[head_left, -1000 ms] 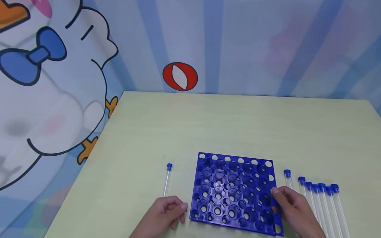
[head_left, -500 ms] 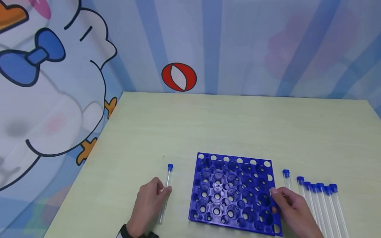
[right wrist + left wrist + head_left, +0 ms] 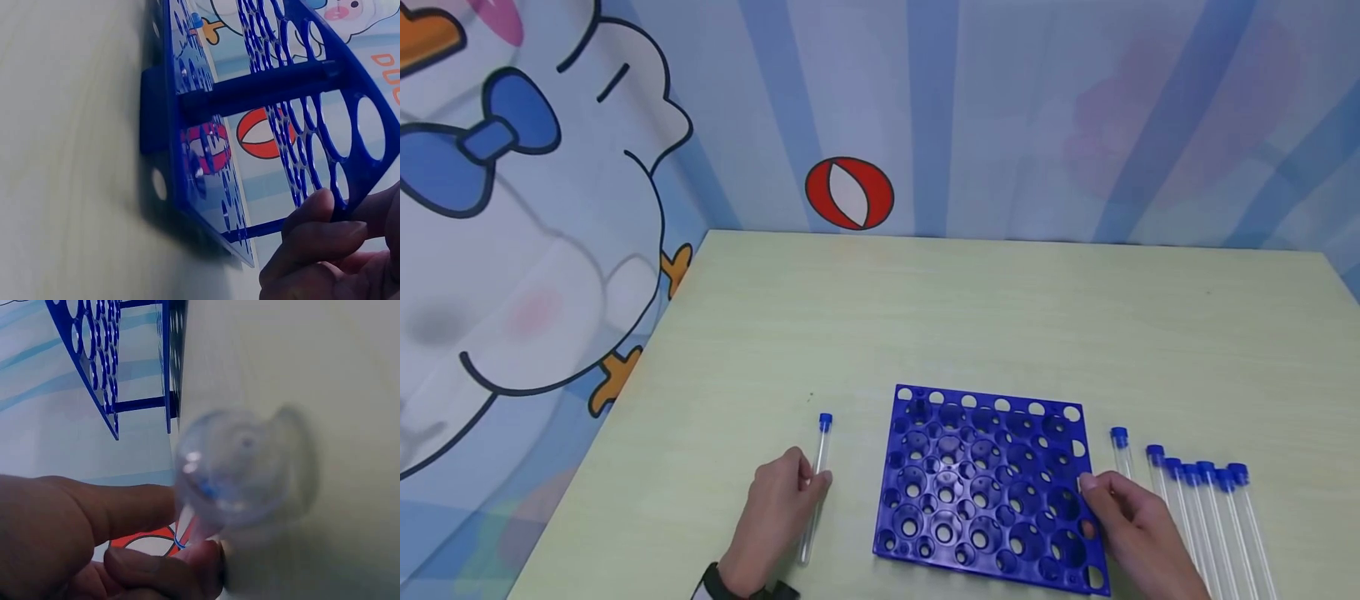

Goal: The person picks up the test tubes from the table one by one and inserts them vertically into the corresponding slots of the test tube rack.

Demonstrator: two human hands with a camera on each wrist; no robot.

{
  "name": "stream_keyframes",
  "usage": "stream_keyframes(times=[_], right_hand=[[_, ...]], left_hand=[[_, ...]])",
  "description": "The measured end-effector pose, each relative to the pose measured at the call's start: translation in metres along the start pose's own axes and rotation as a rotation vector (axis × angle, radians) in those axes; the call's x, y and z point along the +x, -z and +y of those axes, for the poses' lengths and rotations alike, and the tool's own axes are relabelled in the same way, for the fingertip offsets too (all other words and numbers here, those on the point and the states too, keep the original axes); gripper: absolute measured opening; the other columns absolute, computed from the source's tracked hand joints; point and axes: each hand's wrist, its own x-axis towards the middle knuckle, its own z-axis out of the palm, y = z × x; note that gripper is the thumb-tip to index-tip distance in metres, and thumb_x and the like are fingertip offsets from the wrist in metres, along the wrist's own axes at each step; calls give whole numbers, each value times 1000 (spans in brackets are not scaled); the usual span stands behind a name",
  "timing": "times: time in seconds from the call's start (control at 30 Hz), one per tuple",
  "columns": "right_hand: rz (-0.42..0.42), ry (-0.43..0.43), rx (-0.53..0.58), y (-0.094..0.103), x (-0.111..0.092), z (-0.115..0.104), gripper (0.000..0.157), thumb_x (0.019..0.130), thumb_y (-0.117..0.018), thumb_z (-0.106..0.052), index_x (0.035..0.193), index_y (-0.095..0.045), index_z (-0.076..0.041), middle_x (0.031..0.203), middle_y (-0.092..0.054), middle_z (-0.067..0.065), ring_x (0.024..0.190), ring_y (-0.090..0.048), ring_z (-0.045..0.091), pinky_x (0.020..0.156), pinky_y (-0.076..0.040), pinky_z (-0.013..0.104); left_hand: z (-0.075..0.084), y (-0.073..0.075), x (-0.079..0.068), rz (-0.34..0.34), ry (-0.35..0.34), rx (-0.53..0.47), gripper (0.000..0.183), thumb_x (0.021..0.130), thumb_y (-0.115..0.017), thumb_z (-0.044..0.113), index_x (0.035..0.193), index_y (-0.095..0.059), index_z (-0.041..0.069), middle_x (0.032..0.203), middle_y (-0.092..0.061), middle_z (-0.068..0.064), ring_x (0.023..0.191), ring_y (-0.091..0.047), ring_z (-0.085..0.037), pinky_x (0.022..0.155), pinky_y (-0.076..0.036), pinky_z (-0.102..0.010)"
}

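A clear test tube (image 3: 817,492) with a blue cap lies left of the rack, its cap end pointing away. My left hand (image 3: 778,512) pinches it between thumb and fingers. In the left wrist view the tube's rounded bottom (image 3: 231,465) faces the camera, close over the table. A blue two-tier test tube rack (image 3: 985,492) full of round holes stands in front of me. At the rack's right edge my right hand (image 3: 1142,529) grips the upper plate, with the thumb on top. The right wrist view shows fingers (image 3: 319,240) curled at the upper plate's corner.
Several blue-capped test tubes (image 3: 1213,517) lie side by side on the table (image 3: 1000,317), right of the rack. One more capped tube (image 3: 1121,450) lies between them and the rack, partly behind my right hand. A cartoon-printed wall (image 3: 1015,125) borders the table's back and left.
My left hand has moved from the tube's lower end up and left, and now pinches the tube. The right hand keeps its grip on the rack.
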Motion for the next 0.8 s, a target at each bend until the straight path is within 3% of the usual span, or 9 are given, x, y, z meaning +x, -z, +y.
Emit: stream_keyframes(times=[0.2, 0.43, 0.63, 0.8], right_hand=[[0, 14, -5, -1, 0, 0, 53, 92, -42, -52, 91, -51, 0, 71, -54, 8, 56, -46, 17, 49, -38, 28], [0, -5, 1, -1, 0, -1, 55, 92, -41, -55, 93, -51, -1, 73, -54, 8, 60, -49, 18, 50, -40, 28], [3, -1, 17, -2, 0, 1, 55, 92, -41, -54, 93, -51, -1, 73, -54, 8, 62, -50, 17, 52, -41, 28], [7, 2, 15, -2, -1, 0, 54, 92, -41, -53, 94, -51, -1, 74, -54, 8, 64, -51, 17, 54, -42, 28]], left_hand=[[2, 2, 0, 22, -29, -6, 16, 84, -64, 16, 77, -54, 5, 62, -47, -1, 52, -42, -11, 44, -34, -23], [9, 9, -4, 123, -76, -35, 15, 82, -66, 16, 78, -58, 4, 62, -50, 0, 52, -43, -10, 43, -36, -21], [12, 13, -6, 169, -119, -60, 15, 83, -66, 17, 83, -61, 3, 66, -55, 0, 56, -47, -10, 46, -39, -20], [14, 13, -7, 270, -183, -71, 15, 83, -66, 17, 84, -64, 2, 67, -60, 0, 57, -51, -7, 50, -42, -19]])
